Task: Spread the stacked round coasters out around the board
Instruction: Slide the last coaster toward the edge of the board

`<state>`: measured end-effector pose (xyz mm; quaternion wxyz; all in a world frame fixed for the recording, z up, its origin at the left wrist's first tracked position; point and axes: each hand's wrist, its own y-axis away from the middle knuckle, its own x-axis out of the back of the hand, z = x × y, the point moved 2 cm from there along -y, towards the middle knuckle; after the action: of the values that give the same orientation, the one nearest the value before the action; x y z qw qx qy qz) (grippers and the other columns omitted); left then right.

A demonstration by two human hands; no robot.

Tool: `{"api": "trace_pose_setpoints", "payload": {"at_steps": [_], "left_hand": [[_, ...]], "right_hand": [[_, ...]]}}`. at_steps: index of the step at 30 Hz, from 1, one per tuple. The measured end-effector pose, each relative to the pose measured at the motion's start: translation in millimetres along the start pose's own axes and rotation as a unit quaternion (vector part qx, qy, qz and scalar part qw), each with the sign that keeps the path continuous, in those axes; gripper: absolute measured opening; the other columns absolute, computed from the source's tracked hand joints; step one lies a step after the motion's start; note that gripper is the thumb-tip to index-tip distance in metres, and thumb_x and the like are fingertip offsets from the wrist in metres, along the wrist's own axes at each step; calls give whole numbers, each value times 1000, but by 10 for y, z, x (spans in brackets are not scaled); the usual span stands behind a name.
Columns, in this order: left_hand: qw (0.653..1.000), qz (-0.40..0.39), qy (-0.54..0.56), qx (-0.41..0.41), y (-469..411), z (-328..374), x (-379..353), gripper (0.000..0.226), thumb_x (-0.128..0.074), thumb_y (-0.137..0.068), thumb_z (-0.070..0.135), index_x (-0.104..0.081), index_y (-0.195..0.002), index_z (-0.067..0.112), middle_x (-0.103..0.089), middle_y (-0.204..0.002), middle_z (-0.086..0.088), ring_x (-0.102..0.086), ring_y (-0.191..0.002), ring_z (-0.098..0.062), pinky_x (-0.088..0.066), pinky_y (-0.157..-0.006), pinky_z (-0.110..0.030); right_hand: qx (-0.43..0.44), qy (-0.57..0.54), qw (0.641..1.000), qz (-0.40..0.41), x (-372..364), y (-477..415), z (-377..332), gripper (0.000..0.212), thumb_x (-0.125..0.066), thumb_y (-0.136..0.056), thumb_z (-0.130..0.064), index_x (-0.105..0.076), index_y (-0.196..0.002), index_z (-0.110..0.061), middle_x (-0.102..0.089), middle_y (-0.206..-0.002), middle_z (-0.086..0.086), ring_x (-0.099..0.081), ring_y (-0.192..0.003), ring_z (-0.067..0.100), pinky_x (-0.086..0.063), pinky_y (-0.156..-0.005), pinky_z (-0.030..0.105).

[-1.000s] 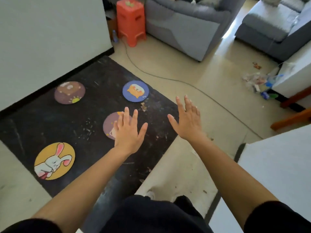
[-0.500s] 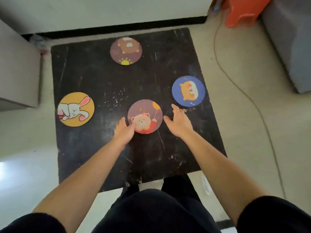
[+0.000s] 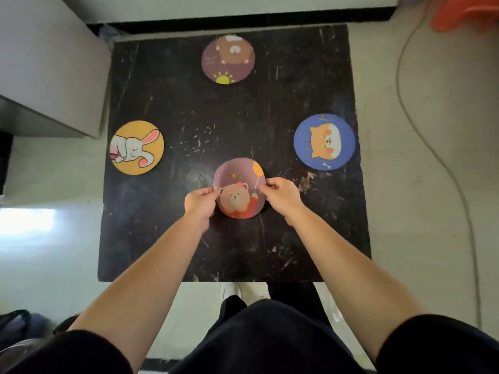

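A black square board (image 3: 310, 238) lies on the floor. Four round coasters are on it. A purple bear coaster with a sun (image 3: 228, 59) lies at the far edge. A yellow rabbit coaster (image 3: 137, 147) sits at the left edge and a blue dog coaster (image 3: 324, 142) at the right edge. A mauve bear-with-balloon coaster (image 3: 239, 184) is near the middle, toward me. My left hand (image 3: 199, 203) pinches its left rim and my right hand (image 3: 280, 195) pinches its right rim. Whether it is lifted off the board I cannot tell.
A grey cabinet (image 3: 46, 66) overhangs the board's left far corner. A wall with a black skirting (image 3: 243, 20) runs along the far edge. An orange stool (image 3: 464, 14) and a thin cable (image 3: 421, 136) are on the tiled floor to the right. My shoes (image 3: 243, 290) touch the near edge.
My view swung from the room down onto the board. Both hands went from open in the air to flat beside the mauve coaster, and now grip its two rims.
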<state>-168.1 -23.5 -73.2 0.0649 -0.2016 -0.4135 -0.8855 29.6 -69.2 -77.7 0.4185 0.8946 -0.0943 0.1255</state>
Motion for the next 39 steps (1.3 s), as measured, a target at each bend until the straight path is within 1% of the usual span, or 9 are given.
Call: {"api": "trace_pose_setpoints", "payload": {"at_steps": [3,6,17,20,22,25,30,35,39], "left_hand": [[999,3,8,-32,144,-49,144,10,-67,-89,16,-70,-96,11,-65,-86,-5,-54,-76,-15,-44,-64,-28],[998,-40,-3,-51,284,-169,362,18,-65,-90,17,-68,-105,8,-66,-91,-8,-56,-76,-20,-46,-55,-28],[994,-75,-19,-81,467,-860,1059,24,-66,-90,19,-68,-112,10,-69,-105,-7,-58,-82,-20,-50,-56,-30],[992,-95,-46,-61,467,-976,1105,20,-65,-90,18,-66,-108,11,-64,-100,-7,-55,-81,-20,-52,-68,-36],[988,-132,-66,-31,475,-1087,1111,2,-62,-90,17,-63,-88,16,-55,-93,-8,-49,-83,-22,-48,-72,-37],[984,-154,-83,-26,475,-1210,1119,10,-55,-87,12,-57,-79,16,-47,-82,-9,-44,-80,-23,-41,-71,-37],[985,-154,-67,-49,488,-1232,1085,23,-51,-90,8,-52,-75,25,-56,-89,2,-50,-90,-20,-44,-81,-40],[979,-190,-61,-45,592,-1287,1012,40,-50,-89,4,-64,-123,22,-65,-117,-1,-57,-98,-20,-51,-75,-39],[978,-186,-72,-54,608,-1342,1025,43,-47,-92,5,-59,-130,20,-63,-123,-2,-58,-104,-22,-55,-85,-42]], "right_hand": [[-1,-21,999,24,35,226,-4,19,-61,-93,-33,-71,-105,-23,-71,-107,5,-66,-105,26,-55,-94,48],[7,-8,999,42,-9,508,39,18,-59,-93,-33,-69,-84,-21,-71,-101,7,-67,-100,28,-55,-93,52],[-6,16,998,58,-686,1271,602,22,-61,-93,-30,-71,-109,-18,-71,-86,-5,-70,-85,18,-56,-78,39],[-12,34,998,58,-792,1280,711,32,-59,-96,-27,-67,-124,-15,-72,-104,3,-69,-101,26,-56,-87,41],[-22,59,997,45,-839,1259,786,39,-57,-97,-25,-61,-134,-13,-70,-114,7,-66,-97,24,-54,-84,38],[-38,81,996,23,-876,1262,860,43,-55,-98,-21,-55,-140,-10,-65,-114,8,-58,-92,24,-51,-83,37],[-26,57,998,29,-903,1274,892,62,-51,-98,-3,-31,-155,-18,-45,-153,3,-48,-136,25,-47,-103,36],[18,43,999,-5,-1014,1304,915,59,-43,-97,6,-42,-148,-24,-54,-145,0,-58,-123,19,-53,-91,28],[6,50,999,-1,-1023,1321,992,68,-48,-96,6,-32,-155,-23,-43,-154,1,-50,-134,21,-47,-99,29]]}}
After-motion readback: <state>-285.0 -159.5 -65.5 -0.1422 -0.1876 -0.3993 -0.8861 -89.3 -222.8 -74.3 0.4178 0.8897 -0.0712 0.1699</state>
